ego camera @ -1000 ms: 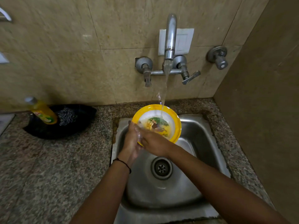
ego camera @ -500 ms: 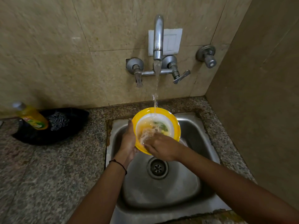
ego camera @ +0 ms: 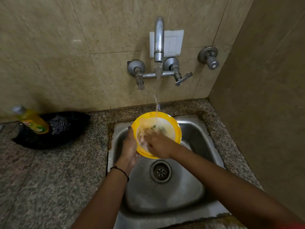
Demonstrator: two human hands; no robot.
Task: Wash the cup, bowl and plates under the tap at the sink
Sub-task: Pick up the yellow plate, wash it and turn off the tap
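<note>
A yellow-rimmed plate (ego camera: 175, 128) with a white, printed middle is tilted over the steel sink (ego camera: 194, 129), directly under the running tap (ego camera: 159, 40). Water streams onto its upper middle. My left hand (ego camera: 129, 147) grips the plate's left edge from behind. My right hand (ego camera: 158, 144) lies flat on the plate's face, fingers blurred against the wet lower left part. No cup or bowl is in view.
A yellow dish-soap bottle (ego camera: 33, 120) and a steel scrubber (ego camera: 59, 124) rest on a black dish (ego camera: 69, 138) on the granite counter at the left. The drain (ego camera: 160, 171) lies below the plate. A valve knob (ego camera: 209, 57) sits on the back wall; a tiled wall closes the right side.
My right hand has kept rubbing across the plate's face, which now looks wetter and blurred. The plate stays under the stream in my left hand. The view has shifted slightly.
</note>
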